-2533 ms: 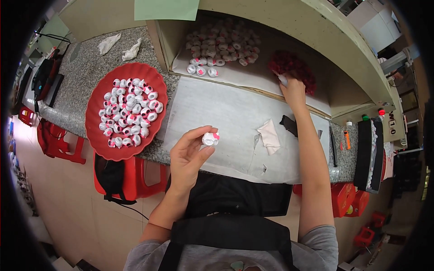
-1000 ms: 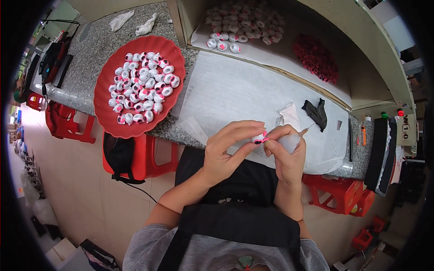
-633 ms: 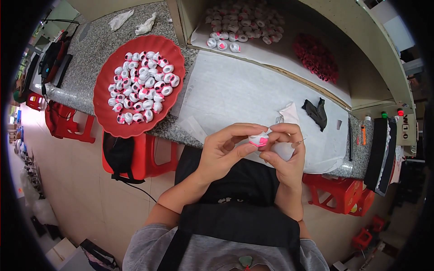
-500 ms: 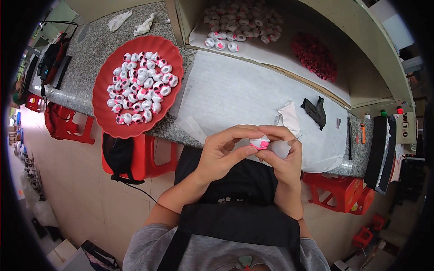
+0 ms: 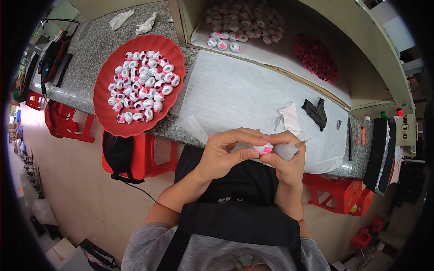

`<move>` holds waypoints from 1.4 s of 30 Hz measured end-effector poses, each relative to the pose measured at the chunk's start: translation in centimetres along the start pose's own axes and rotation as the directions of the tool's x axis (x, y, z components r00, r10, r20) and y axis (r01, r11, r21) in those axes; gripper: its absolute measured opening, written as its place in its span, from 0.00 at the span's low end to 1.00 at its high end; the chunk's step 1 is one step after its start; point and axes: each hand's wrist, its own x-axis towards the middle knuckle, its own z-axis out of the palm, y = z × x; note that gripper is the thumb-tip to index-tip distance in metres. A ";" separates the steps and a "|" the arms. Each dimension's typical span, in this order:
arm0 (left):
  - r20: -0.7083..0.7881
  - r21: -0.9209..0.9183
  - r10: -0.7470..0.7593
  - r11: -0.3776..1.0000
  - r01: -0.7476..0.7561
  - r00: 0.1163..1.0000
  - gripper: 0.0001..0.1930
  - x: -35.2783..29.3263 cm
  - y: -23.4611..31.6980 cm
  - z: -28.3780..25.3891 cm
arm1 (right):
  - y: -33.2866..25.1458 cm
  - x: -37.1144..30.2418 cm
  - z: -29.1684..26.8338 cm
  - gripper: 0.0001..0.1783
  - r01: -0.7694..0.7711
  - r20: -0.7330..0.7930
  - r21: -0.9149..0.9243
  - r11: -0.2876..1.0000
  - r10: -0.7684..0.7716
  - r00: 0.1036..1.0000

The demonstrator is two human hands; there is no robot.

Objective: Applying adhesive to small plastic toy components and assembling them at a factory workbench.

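Observation:
Both hands are together at the near edge of the worktop. My left hand (image 5: 220,152) pinches a small white piece with pink patches (image 5: 263,149) between thumb and fingers. From the other side, the thumb and fingertips of my right hand (image 5: 289,168) touch the same piece. A small translucent squeeze bottle (image 5: 285,151) with a thin needle tip is also held in my right hand, its needle pointing right. To the left, a red scalloped plate (image 5: 102,92) holds many similar white and pink pieces. White paper (image 5: 235,90) covers the worktop beyond my hands.
More white pieces (image 5: 244,20) and a dark red pile (image 5: 315,58) lie in the shelf compartment. A white cloth (image 5: 290,116) and a black glove-like item (image 5: 315,113) rest on the paper. Red stools (image 5: 143,156) stand below the worktop. An orange marker (image 5: 363,134) lies far right.
The small piece has turned in my fingers and sits slightly lower. My right hand has shifted a little right, and the bottle's needle now shows more clearly.

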 end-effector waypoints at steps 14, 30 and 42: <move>-0.008 0.005 -0.023 1.000 0.023 1.000 0.14 0.1 0.0 0.2 | 0.0 0.0 0.2 0.15 -0.042 -0.017 -0.010 0.999 0.042 0.999; -0.057 -0.004 0.016 1.000 -0.016 0.998 0.11 -0.1 -0.4 0.7 | 0.0 -0.3 0.5 0.15 -0.041 -0.048 0.044 0.998 0.043 0.998; -0.013 -0.149 -0.043 0.988 0.040 0.999 0.12 0.1 -0.7 0.5 | 0.0 -0.5 0.4 0.15 -0.095 -0.061 0.084 0.992 0.100 0.993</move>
